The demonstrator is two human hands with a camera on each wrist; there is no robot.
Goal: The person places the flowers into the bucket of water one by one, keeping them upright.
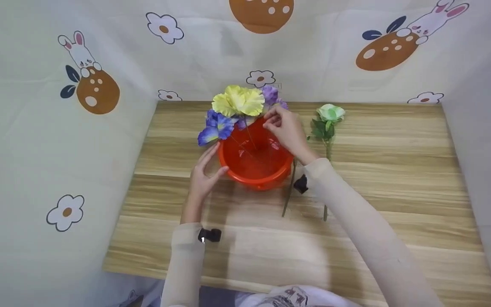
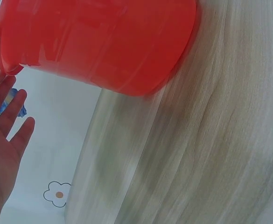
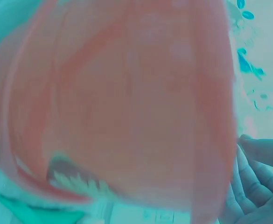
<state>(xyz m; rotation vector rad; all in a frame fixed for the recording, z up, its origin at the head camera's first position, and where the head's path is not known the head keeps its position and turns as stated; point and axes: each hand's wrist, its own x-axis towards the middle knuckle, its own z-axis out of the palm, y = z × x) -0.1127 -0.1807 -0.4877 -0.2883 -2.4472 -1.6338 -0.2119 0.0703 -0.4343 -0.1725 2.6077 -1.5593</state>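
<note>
A red plastic bucket (image 1: 255, 181) stands on the table, its outer wall filling much of both wrist views. Artificial flowers lean over its back and left rim: a yellow one (image 1: 238, 101), a blue one (image 1: 216, 127) and a purple one (image 1: 271, 94). My left hand (image 1: 204, 177) rests beside the left rim, fingers extended and thumb spread. At the back right rim is my right hand (image 1: 287, 130), with bent fingers and thumb close to the fingertips, near the purple flower. Whether a stem lies between those fingertips is hidden.
Right of the bucket, a pale green rose (image 1: 330, 112) lies on the wooden table (image 1: 399, 179). Another green stem (image 1: 288, 194) lies between them, its upper end hidden by my right arm. A patterned cloth (image 1: 211, 51) hangs behind and at both sides.
</note>
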